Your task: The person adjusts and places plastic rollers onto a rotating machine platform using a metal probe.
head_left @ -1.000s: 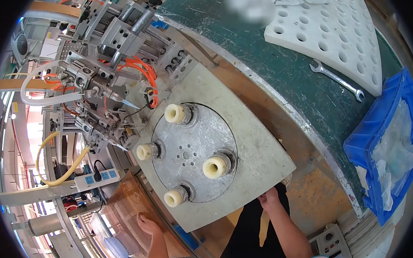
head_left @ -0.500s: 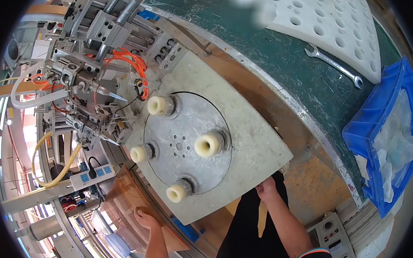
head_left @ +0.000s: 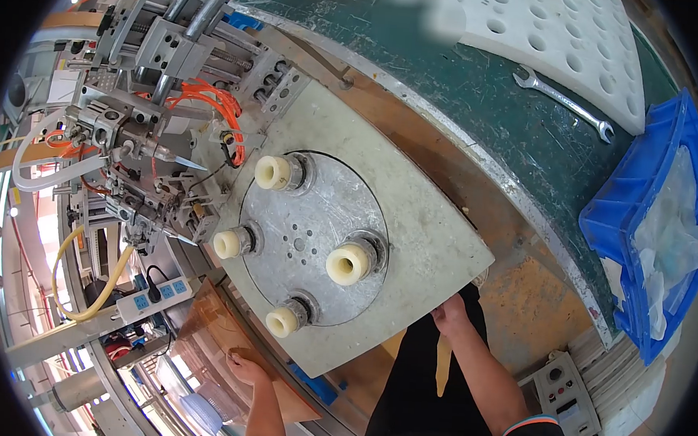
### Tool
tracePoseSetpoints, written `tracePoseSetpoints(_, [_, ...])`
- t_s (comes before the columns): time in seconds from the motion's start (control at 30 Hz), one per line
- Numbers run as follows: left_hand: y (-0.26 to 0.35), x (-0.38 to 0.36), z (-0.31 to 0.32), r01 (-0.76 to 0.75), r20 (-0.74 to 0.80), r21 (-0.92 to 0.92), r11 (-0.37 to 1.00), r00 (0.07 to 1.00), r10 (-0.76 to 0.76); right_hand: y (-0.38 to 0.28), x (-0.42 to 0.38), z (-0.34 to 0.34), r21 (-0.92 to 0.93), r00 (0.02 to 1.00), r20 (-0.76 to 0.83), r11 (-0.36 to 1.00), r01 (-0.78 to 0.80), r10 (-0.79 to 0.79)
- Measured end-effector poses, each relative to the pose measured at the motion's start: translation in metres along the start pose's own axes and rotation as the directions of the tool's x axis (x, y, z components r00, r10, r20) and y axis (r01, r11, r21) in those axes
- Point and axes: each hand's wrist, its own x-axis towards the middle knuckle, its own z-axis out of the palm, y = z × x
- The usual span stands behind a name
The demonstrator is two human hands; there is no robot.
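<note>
A round metal turntable [head_left: 326, 201] sits in a pale square tabletop [head_left: 435, 230]. It bears several upright fixtures with cream-coloured hollow plastic sleeves, among them a near-right sleeve [head_left: 348, 264], a far sleeve [head_left: 272, 172], a left sleeve [head_left: 226, 245] and a front sleeve [head_left: 283, 322]. My right hand [head_left: 450, 314] is at the tabletop's front right edge, its fingers hidden under the edge. Lower left, my left hand [head_left: 244, 368] lies against a clear amber panel [head_left: 221, 322]. Its fingers are curled closed, and what they hold, if anything, is hidden.
Left of the turntable stands a machine with metal slides [head_left: 172, 47], orange air tubes and a pointed nozzle [head_left: 186, 162]. A power strip [head_left: 154, 298] hangs below. On the green bench [head_left: 450, 89] are a wrench [head_left: 564, 103], perforated white foam [head_left: 563, 40] and a blue crate [head_left: 626, 201].
The turntable has rotated a little clockwise, carrying the sleeves with it. The view has shifted slightly. Both my hands stay in the same places.
</note>
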Motion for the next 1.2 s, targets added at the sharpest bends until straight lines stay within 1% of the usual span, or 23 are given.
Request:
tracePoseSetpoints(0.1, [-0.005,0.001,0.001,-0.017,-0.014,0.009,1.000,1.000,0.017,0.007,0.010,-0.008,0.014,0.999,-0.005,0.999,0.037,-0.037])
tracePoseSetpoints(0.17, [-0.013,0.004,0.003,-0.011,-0.009,0.023,1.000,1.000,0.011,0.020,0.036,-0.029,0.039,0.997,0.068,0.999,0.034,-0.036])
tracePoseSetpoints(0.2, [-0.015,0.005,0.005,-0.014,-0.029,0.003,1.000,0.999,0.014,0.017,0.031,-0.023,0.041,0.994,0.094,0.998,0.043,-0.047])
tracePoseSetpoints(0.27, [-0.015,0.003,0.006,-0.039,-0.031,0.012,0.999,0.999,0.039,0.007,0.011,-0.005,0.036,0.998,0.029,0.998,0.051,-0.052])
tracePoseSetpoints(0.3, [-0.005,0.001,0.002,0.003,-0.029,0.066,0.998,1.000,-0.001,0.008,0.010,-0.003,0.038,0.997,0.049,0.998,0.052,-0.054])
tracePoseSetpoints(0.4, [0.011,-0.005,-0.002,0.021,-0.035,0.016,1.000,0.999,-0.020,0.005,0.008,-0.005,-0.010,0.999,0.017,0.999,0.045,-0.045])
tracePoseSetpoints(0.5, [0.014,-0.005,-0.004,0.039,-0.031,0.038,0.999,0.999,-0.038,0.003,0.004,-0.002,-0.024,0.998,0.030,0.998,0.050,-0.049])
tracePoseSetpoints(0.57, [0.013,-0.004,-0.003,0.034,-0.031,0.026,0.999,0.999,-0.033,0.001,0.001,0.001,-0.096,0.999,0.018,0.994,0.043,-0.042])
tracePoseSetpoints(0.63, [0.011,-0.004,-0.002,0.025,-0.021,0.015,1.000,0.999,-0.024,0.000,0.000,0.004,-0.121,0.999,0.001,0.992,0.046,-0.046])
tracePoseSetpoints(0.7, [0.009,-0.004,-0.001,0.001,-0.046,0.037,0.999,0.999,0.001,0.001,0.001,0.005,-0.142,0.998,-0.027,0.989,0.045,-0.049])
tracePoseSetpoints(0.73, [0.003,-0.001,0.000,-0.006,-0.028,0.047,0.999,1.000,0.007,0.002,0.003,0.004,-0.167,0.999,-0.013,0.985,0.050,-0.053])
tracePoseSetpoints(0.8, [-0.012,0.003,0.005,-0.077,-0.037,0.007,0.997,0.996,0.077,0.000,0.003,0.003,-0.186,0.998,-0.020,0.981,0.048,-0.053])
tracePoseSetpoints(0.87, [-0.004,0.000,0.004,-0.113,0.000,0.038,0.993,0.994,0.113,-0.001,-0.001,0.005,-0.142,0.998,0.018,0.988,0.055,-0.052])
tracePoseSetpoints(0.93, [-0.004,-0.001,-0.014,-0.162,0.049,0.107,0.981,0.986,0.157,-0.001,-0.010,0.005,-0.146,0.997,0.039,0.987,0.069,-0.064])
tracePoseSetpoints(1.0, [0.000,0.000,-0.001,-0.062,-0.010,0.034,0.998,0.998,0.062,-0.003,-0.011,0.006,-0.146,0.999,0.026,0.988,0.051,-0.048])
tracePoseSetpoints(1.07, [-0.010,0.005,0.002,-0.069,-0.044,0.024,0.997,0.997,0.070,-0.006,-0.013,0.009,-0.158,0.999,0.003,0.986,0.053,-0.053])
tracePoseSetpoints(1.17, [-0.003,0.001,0.000,-0.091,-0.012,0.057,0.994,0.996,0.091,-0.005,-0.010,0.010,-0.147,0.998,0.011,0.987,0.062,-0.061])
tracePoseSetpoints(1.2, [-0.001,0.000,0.000,-0.064,-0.008,0.046,0.997,0.998,0.065,-0.006,-0.011,0.010,-0.144,0.998,0.011,0.987,0.063,-0.063])
